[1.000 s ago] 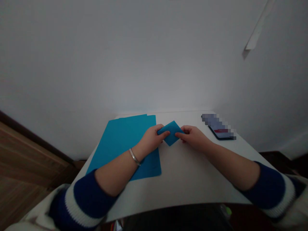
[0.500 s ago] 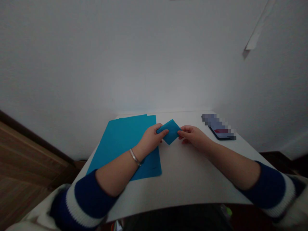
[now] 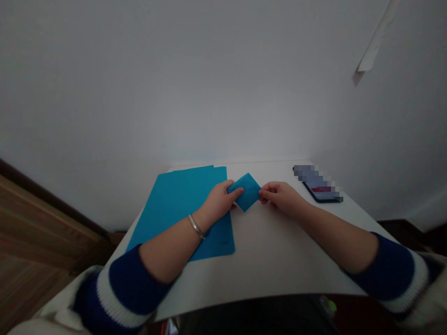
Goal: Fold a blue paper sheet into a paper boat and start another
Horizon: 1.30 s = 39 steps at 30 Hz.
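A small blue folded paper (image 3: pixel 248 193), diamond-shaped from this angle, is held up above the table between both hands. My left hand (image 3: pixel 223 195) is closed on its left corner, thumb on the front face and fingers behind. At the right corner, my right hand (image 3: pixel 277 195) pinches the paper between thumb and forefinger, with the other fingers curled. Under my left forearm lie large blue paper sheets (image 3: pixel 181 200), slightly offset from one another. The back of the folded paper is hidden.
The white table (image 3: pixel 279 260) reaches back to a grey wall (image 3: pixel 223 83). Toward its right edge lies a phone (image 3: pixel 317 186), its screen partly pixelated. A wooden panel (image 3: pixel 38 251) stands to the left. A white strip (image 3: pixel 375 42) hangs on the wall at upper right.
The folded paper has tilted slightly, its top corner shifting a little left. The fingers of my right hand have drawn in closer together. My left hand keeps its grip.
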Each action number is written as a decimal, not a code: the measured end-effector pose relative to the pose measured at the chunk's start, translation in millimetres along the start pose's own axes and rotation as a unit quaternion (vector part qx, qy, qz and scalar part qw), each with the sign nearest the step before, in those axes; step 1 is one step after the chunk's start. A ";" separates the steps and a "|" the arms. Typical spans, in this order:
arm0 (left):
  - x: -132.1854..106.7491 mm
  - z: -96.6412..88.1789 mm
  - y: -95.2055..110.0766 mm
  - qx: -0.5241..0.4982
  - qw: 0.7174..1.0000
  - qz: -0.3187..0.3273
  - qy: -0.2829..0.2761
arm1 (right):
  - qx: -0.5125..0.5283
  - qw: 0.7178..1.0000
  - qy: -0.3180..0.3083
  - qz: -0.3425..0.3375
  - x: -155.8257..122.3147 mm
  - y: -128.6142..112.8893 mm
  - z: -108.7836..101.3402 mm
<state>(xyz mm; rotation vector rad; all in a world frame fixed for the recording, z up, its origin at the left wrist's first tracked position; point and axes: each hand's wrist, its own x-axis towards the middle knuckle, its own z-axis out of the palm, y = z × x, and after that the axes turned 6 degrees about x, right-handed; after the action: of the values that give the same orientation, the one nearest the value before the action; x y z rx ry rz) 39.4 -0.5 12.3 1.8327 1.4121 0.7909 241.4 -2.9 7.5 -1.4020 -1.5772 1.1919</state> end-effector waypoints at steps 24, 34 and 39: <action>-0.7 5.2 4.5 -0.149 0.987 -0.044 0.031 | 0.063 0.997 -0.027 -0.031 -0.1 3.5 1.3; -5.0 4.1 4.8 -0.090 0.996 -0.009 -0.019 | -0.297 0.845 0.122 -0.428 -5.8 6.0 -8.7; -2.6 1.4 -3.4 0.090 0.975 0.194 0.053 | -0.301 0.845 0.131 -0.422 -5.8 2.9 -9.0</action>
<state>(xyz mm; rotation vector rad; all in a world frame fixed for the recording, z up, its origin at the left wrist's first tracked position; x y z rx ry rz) 38.0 -2.5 8.5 2.2795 1.2364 0.9913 251.7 -7.0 8.1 -0.9240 -2.1074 -0.0353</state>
